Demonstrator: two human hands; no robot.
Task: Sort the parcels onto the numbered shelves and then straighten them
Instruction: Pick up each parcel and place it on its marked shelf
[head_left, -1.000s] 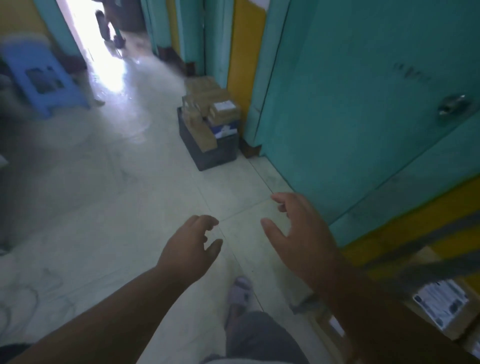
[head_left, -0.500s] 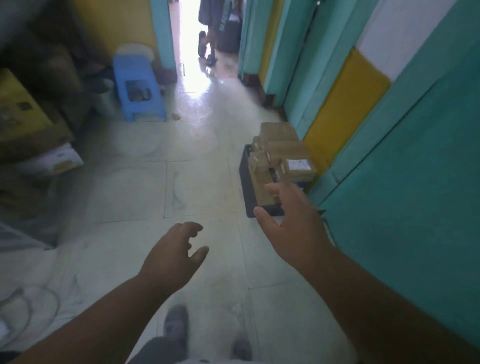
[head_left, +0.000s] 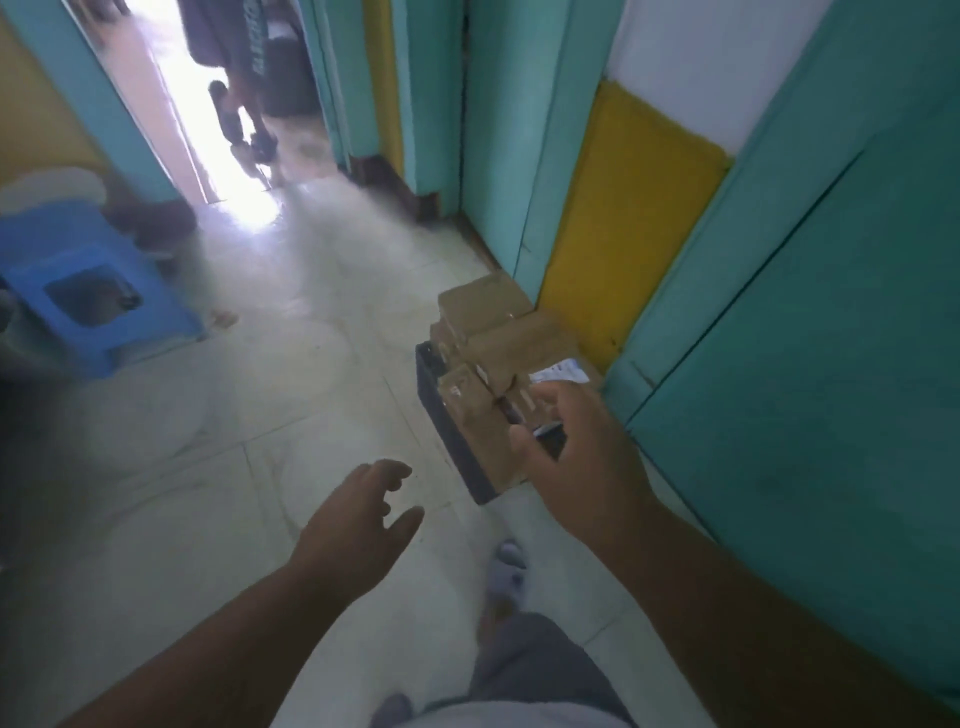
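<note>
By the teal wall, brown cardboard parcels are sitting piled in a dark plastic crate; right hand and left hand are reaching, fingers spread, empty. Best gripping the top box squarely.

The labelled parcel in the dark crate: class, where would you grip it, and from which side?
Probably from above, across its side faces: the labelled parcel lies on top of the pile in the dark crate, label up, with the right hand already over it.

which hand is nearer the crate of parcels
Right. The right hand reaches out over the near end of the crate, fingers spread in front of the parcels. The left hand hangs over the floor, to the crate's left and nearer the person.
</note>
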